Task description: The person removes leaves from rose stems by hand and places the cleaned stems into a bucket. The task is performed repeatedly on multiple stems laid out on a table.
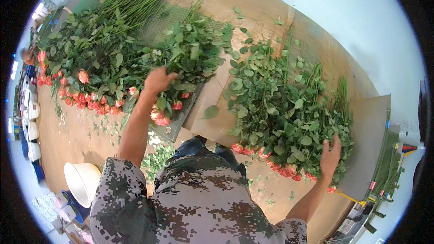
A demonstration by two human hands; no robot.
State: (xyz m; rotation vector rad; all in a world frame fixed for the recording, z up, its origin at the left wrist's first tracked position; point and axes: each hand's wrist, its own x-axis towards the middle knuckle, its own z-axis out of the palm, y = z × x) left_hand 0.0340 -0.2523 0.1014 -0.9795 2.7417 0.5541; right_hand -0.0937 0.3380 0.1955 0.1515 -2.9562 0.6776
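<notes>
My left hand (158,79) is over the leafy stems of the rose pile (112,57) on the left side of the table; its grip is partly hidden and blurred. Coral-pink rose heads (159,117) hang near the table's front edge below it. My right hand (331,150) reaches to the right end of a second row of roses (281,118), its fingers among or just over the leaves. Whether it holds a stem cannot be told. The roses lie with stems pointing away and coral-pink blooms (288,170) towards me.
Green mesh (149,23) lies under the left pile. A grey board (364,142) stands at the table's right end. A cream tub (82,183) is on the floor at lower left, with more tubs (33,130) beyond. Fallen leaves (159,157) litter the floor. Part of a person shows at far left.
</notes>
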